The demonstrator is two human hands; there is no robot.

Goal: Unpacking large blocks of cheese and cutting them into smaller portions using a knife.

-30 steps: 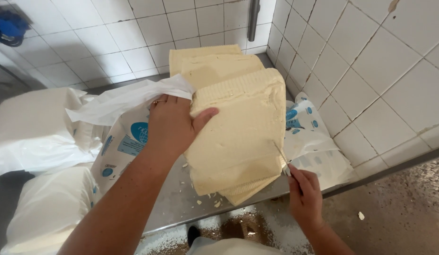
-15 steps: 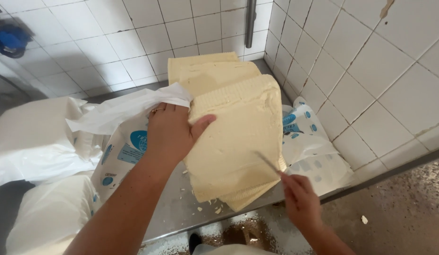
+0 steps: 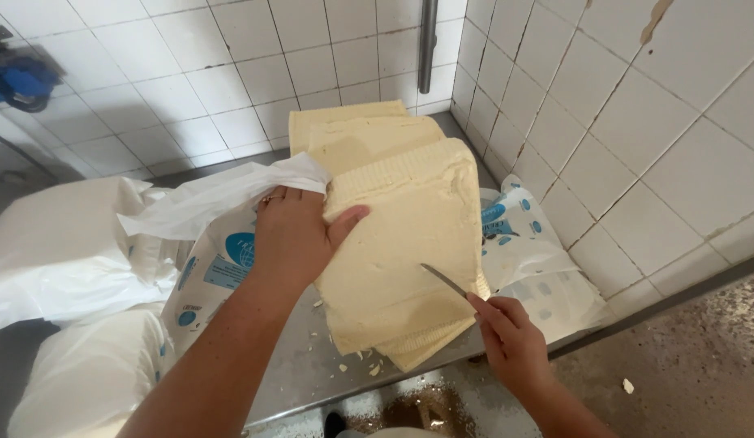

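Cheese slab (image 3: 409,243), pale yellow with ribbed edges, lies tilted on top of a stack of similar slabs (image 3: 344,122) on a steel surface (image 3: 304,365) set in a tiled corner. Head view, the only view: left hand (image 3: 292,235) is spread over the slab's left edge, thumb on the top face, fingers curled round the side, pinning a loose white plastic wrapper (image 3: 223,199) back off the block; the hold looks meant to steady the slab and keep the wrapper away from the blade. Right hand (image 3: 511,341) has its grip clenched around the handle of a thin knife (image 3: 446,281), whose blade lies against the slab's lower right face near the edge, point toward the left hand. Crumbs (image 3: 356,365) lie on the surface below the stack's front corner. White sacks (image 3: 60,251) sit left of the stack; a printed white-and-blue plastic bag (image 3: 527,251) lies right of it against the wall tiles (image 3: 636,146). A grey pipe (image 3: 427,40) runs down the back wall. A blue object at far top left is too cropped to identify.
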